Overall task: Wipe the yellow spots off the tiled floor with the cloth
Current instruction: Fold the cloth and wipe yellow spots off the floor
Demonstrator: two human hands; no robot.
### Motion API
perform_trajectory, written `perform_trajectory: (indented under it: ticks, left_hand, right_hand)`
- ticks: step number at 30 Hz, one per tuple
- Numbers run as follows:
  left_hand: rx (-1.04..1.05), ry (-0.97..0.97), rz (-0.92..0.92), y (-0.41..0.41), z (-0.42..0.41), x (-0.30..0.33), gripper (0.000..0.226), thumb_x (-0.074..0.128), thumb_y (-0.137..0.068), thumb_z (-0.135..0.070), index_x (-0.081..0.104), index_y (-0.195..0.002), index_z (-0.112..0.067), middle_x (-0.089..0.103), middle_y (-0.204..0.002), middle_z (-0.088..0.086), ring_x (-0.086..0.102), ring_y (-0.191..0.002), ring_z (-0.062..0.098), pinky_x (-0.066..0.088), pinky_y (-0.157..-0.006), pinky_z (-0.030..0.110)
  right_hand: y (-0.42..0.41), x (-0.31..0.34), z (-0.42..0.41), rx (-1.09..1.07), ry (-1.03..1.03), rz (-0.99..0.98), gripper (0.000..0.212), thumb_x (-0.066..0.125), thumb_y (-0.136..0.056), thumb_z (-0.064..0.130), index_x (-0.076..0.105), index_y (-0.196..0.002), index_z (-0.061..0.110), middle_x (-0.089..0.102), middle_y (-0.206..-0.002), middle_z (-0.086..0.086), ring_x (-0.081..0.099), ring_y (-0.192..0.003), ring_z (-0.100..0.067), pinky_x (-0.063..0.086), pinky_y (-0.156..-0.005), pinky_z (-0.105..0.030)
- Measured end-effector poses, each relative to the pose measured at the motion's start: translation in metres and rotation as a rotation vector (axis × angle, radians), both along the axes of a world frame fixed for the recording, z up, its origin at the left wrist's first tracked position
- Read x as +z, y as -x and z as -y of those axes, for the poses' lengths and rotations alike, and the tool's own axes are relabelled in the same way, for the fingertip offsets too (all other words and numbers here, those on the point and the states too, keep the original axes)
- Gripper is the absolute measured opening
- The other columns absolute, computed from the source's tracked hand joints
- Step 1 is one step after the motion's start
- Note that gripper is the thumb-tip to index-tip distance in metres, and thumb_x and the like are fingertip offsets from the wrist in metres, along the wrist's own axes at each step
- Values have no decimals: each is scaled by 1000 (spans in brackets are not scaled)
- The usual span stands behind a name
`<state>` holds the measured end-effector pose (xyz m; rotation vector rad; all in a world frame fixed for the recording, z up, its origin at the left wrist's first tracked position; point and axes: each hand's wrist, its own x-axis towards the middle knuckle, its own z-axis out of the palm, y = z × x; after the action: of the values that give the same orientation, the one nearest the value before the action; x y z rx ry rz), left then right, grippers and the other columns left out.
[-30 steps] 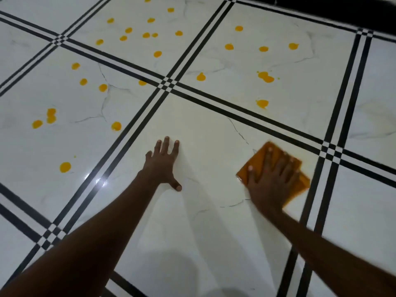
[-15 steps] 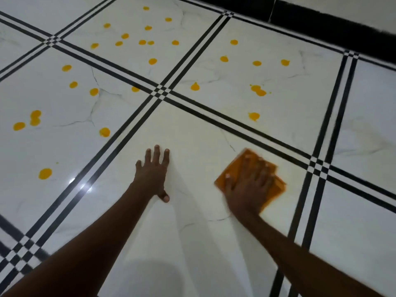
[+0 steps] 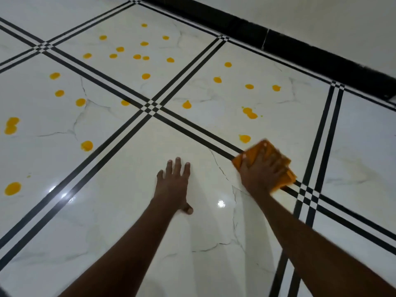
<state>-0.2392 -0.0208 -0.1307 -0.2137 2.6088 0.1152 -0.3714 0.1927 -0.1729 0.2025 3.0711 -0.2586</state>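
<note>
Cloth (image 3: 265, 153), orange and folded into a flat pad, lies on the tiled floor (image 3: 214, 264) under the right hand (image 3: 262, 175), straddling the black stripe lines where 2 tiles meet. The right hand's fingers (image 3: 272, 159) are spread flat across the top of it, pressing down rather than pinching; only the far edge and the right corner of the fabric show past them, somewhat blurred. Just beyond the cloth's far edge sits the nearest yellow spot (image 3: 244, 138), close but apart from it. A double blob (image 3: 249, 113) lies farther on in the same tile, and many more spots (image 3: 137, 56) are scattered over the tiles to the left and ahead, so by my judgement most of the wiping is yet to do.

The left hand (image 3: 173, 185) rests palm down on the clean near tile, fingers (image 3: 177, 166) slightly spread and holding nothing, apparently as a prop for the body.

The cloth looks soft, light and limp; it should bunch or slide out if pushed from 1 edge only, so a flat palm over its middle with fingers fanned to pin the corners seems the best hold. The glossy tile shows bright reflections and probably lets the pad glide easily. The spots look like wet blobs and may smear before they lift.
</note>
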Motion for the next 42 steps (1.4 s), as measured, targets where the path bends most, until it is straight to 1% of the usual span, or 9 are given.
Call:
perform_trajectory:
  ticks: [4, 8, 13, 17, 21, 24, 29, 36, 42]
  left_hand:
    - [-6, 5, 1, 2, 2, 1, 144, 84, -62, -61, -14, -158, -17, -20, -164, 16, -12, -152, 38, 11, -123, 53]
    - [18, 12, 32, 1, 4, 11, 143, 83, -62, -62, -16, -157, -20, -20, -165, 12, -11, -153, 37, 16, -120, 58]
    - [17, 47, 64, 3, -2, 15, 145, 83, -62, -63, -17, -157, -16, -18, -165, 14, -9, -152, 42, 23, -117, 62]
    - [2, 108, 54, 11, -10, 7, 146, 84, -62, -60, -15, -157, -11, -17, -164, 18, -6, -150, 46, 26, -113, 65]
    - [12, 79, 113, 13, -7, 13, 146, 87, -61, -55, -17, -157, -14, -20, -164, 15, -9, -151, 45, 24, -115, 65]
    - [-5, 11, 232, 29, 4, 30, 144, 87, -62, -54, -14, -157, -16, -19, -164, 14, -8, -151, 44, 26, -117, 60]
    - [61, -87, 325, 50, 51, 71, 116, 83, -63, -62, 27, -154, -17, 33, -151, 11, 31, -143, 35, 36, -113, 47]
    - [69, -53, 150, 64, 91, 50, 124, 78, -71, -60, 1, -160, -22, 1, -167, 11, 0, -154, 29, 24, -119, 56]
    - [-31, -17, 109, 100, 75, 35, 126, 79, -72, -56, -2, -159, -15, 1, -165, 17, 2, -153, 33, 28, -116, 53]
  right_hand:
    - [45, -5, 57, 262, -24, 41, 89, 11, -87, 69, 14, -163, 22, 20, -167, -23, 13, -153, -47, 7, -123, -64]
    - [-21, -3, 38, 579, -47, 56, 81, 21, -95, 70, -2, -163, 33, 14, -170, -12, 9, -157, -38, 8, -124, -59]
    - [-4, 3, -75, 347, -92, 87, 84, 10, -94, 75, 3, -163, 28, 18, -169, -14, 13, -155, -41, 13, -123, -61]
    - [74, -5, -33, 167, -48, 39, 87, 16, -90, 71, 20, -162, 22, 25, -164, -24, 19, -151, -48, 14, -121, -65]
    - [55, -12, 71, 494, -19, 2, 82, 24, -91, 67, 20, -162, 25, 26, -165, -21, 18, -153, -46, 13, -122, -62]
    - [-3, 1, 53, 636, 3, 14, 81, 30, -95, 68, 8, -163, 31, 17, -169, -13, 8, -157, -38, 11, -124, -61]
    - [-36, 16, -92, 423, -54, 142, 84, 23, -95, 73, 3, -163, 28, 13, -170, -13, 8, -157, -40, 11, -124, -61]
    - [78, -3, 8, 248, -23, 41, 86, 25, -89, 67, 32, -158, 15, 39, -155, -30, 31, -144, -52, 21, -118, -67]
    - [-2, 1, 81, 610, -23, 44, 82, 31, -93, 68, 4, -163, 33, 10, -171, -11, 7, -157, -38, 9, -124, -59]
